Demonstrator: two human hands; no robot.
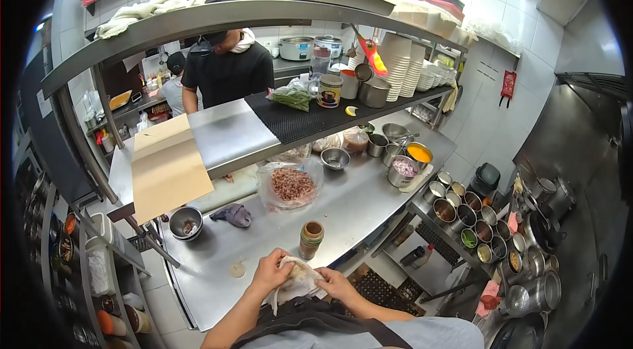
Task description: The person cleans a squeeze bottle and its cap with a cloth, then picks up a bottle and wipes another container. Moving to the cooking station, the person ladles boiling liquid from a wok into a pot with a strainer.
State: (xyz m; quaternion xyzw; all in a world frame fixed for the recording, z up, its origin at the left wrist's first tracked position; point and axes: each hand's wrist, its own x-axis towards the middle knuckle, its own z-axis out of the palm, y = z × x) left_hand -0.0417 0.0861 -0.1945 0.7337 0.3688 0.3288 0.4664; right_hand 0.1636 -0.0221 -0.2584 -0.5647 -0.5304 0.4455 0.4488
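Observation:
Close to my body, my left hand (271, 272) grips one side of a stained white cloth (297, 280). The fingers of my right hand (335, 284) are closed on its other side. Just beyond the cloth, a brownish jar-like container (311, 238) with greenish bands stands upright on the steel table (264, 250), apart from both hands. Farther back lies an open clear plastic bag of chopped reddish meat or similar pieces (293, 185). Left of it are a crumpled purple-grey cloth (236, 215) and a metal bowl (186, 224) with some bits inside.
A steel shelf (224, 112) crosses above the table, bearing a brown cardboard sheet (170, 171), a bag of greens (290, 97) and stacked cups (395, 62). Several metal containers of ingredients (465, 216) stand at right. A co-worker (227, 75) stands behind the shelf.

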